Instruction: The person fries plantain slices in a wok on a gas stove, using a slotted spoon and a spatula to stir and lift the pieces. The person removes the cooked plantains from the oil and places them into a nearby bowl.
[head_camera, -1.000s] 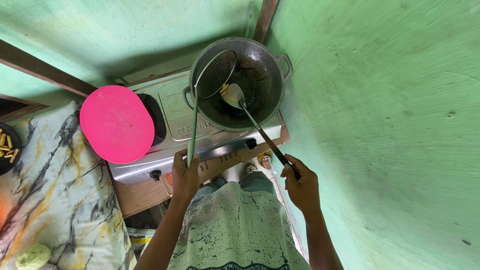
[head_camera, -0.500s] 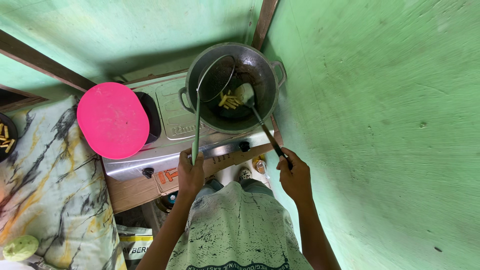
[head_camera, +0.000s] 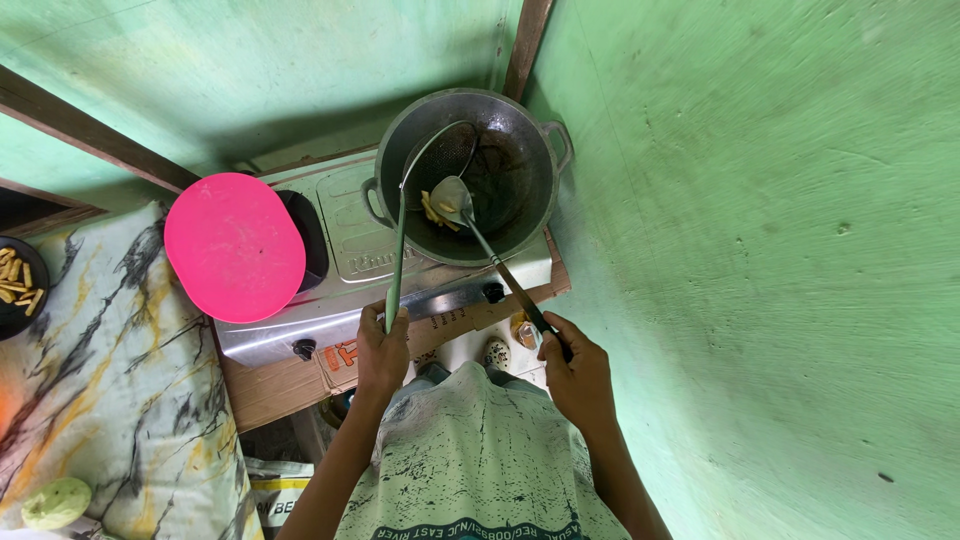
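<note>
Since the earlier frame your spoon had slid left onto the yellow strips in the wok. Your left hand gripped the strainer handle, your right hand the spoon's. You did well to scoop gently toward the mesh.

Body, as I see it from the head camera: one pale grey-green T-shirt with dark, cracked speckle print across the front and a curved band of dark lettering at the near edge. Both forearms bare, no sleeves reaching them. Left hand and right hand bare: I note no gloves, rings or watch.
</note>
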